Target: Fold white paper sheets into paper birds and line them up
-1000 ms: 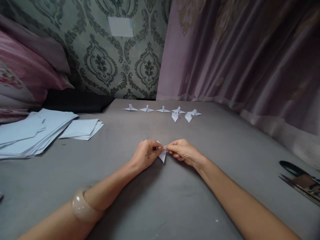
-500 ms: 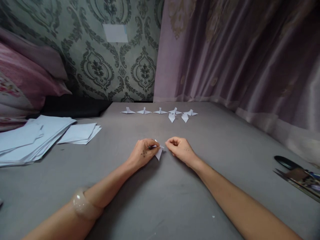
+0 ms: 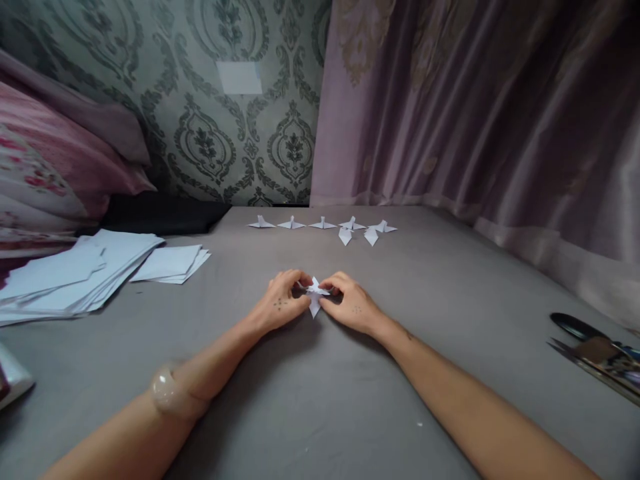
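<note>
Between my two hands, at the middle of the table, is a small white origami crane with its pointed wings spread toward and away from me. My left hand pinches its left side between thumb and fingers. On the opposite side, my right hand grips the crane's right end the same way. The fingertips hide parts of the folds. Farther back, a row of finished-looking white paper cranes stands on the table, with two more folded paper pieces just in front of the row's right end.
On the left lie a stack of large white paper sheets and a smaller pile of paper squares. Dark-handled scissors and other small items lie at the right edge. A white object pokes in at the lower left. Curtains border the grey table.
My right hand has moved left and taken hold of the crane, which it was apart from before. The crane has turned slightly and its wings show more. The view has shifted a little.
</note>
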The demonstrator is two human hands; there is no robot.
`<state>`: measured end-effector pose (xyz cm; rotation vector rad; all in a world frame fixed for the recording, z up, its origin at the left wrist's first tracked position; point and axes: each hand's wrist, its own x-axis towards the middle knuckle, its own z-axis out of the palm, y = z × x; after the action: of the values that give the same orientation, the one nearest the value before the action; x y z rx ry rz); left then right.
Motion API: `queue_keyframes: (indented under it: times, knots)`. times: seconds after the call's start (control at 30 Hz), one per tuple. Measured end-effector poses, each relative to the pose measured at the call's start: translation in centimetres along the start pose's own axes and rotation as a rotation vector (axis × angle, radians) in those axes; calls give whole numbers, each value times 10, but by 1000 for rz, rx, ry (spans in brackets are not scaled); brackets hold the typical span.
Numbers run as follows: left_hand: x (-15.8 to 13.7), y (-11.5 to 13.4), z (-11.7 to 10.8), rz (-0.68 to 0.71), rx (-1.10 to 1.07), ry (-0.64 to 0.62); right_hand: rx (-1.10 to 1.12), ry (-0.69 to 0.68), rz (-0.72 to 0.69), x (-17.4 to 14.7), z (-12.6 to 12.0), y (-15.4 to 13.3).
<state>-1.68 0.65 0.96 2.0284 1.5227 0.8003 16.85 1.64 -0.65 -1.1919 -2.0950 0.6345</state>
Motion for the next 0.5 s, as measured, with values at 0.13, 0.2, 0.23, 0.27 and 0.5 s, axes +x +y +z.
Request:
queue_keyframes:
  times: [0.13, 0.2, 0.23, 0.27, 0.5]
  knots:
    - [2, 4, -1, -35, -37, 19, -59, -15, -39, 4, 4, 2]
    - [3, 4, -1, -78, -62, 8, -66, -18, -39, 5, 4, 2]
    - [3, 5, -1, -100, -76, -2, -70, -19, -39, 6, 4, 3]
    - [3, 5, -1, -120, -93, -12, -75, -20, -40, 6, 4, 3]
    - [2, 8, -6, -232, -240, -32, -85, -13, -50, 6, 5, 3]
